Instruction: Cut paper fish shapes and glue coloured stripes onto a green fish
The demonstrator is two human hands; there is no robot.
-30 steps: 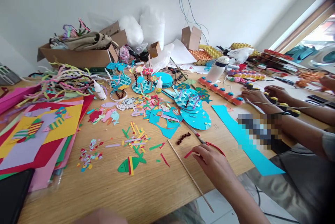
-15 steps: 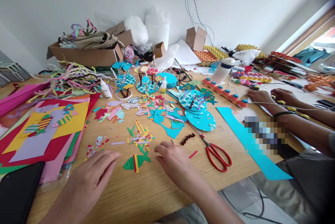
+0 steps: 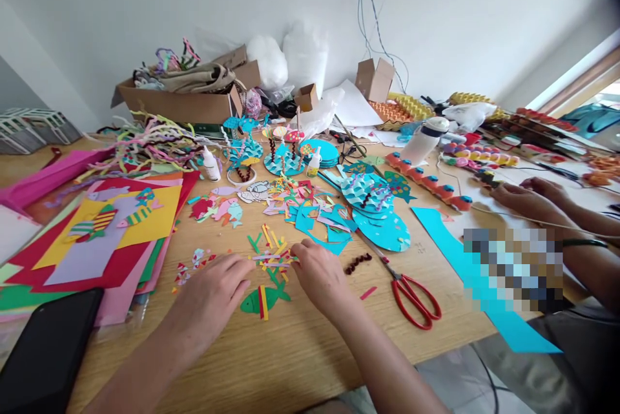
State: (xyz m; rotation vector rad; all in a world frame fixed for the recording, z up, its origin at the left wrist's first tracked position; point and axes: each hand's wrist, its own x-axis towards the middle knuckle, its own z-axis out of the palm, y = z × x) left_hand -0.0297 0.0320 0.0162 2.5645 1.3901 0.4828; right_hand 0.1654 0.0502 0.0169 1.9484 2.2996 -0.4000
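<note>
A green paper fish with a red and a yellow strip across its body lies on the wooden table between my hands. Above it is a small heap of coloured paper strips. My left hand has its fingers bent together at the heap's left side, by the end of a pale purple strip; whether it grips the strip is unclear. At the heap's right edge, my right hand has its fingers pressed together, and what they hold is too small to name. Red-handled scissors and a brown fuzzy stem lie to the right.
Stacked coloured paper and a black phone occupy the left. Glue bottles, paper scraps and blue discs stand or lie farther back. Another person's hands work at the right, near a long blue paper strip.
Both my hands have moved up and closer together, from beside the green fish to the paper strips above it. The view has shifted slightly left.
</note>
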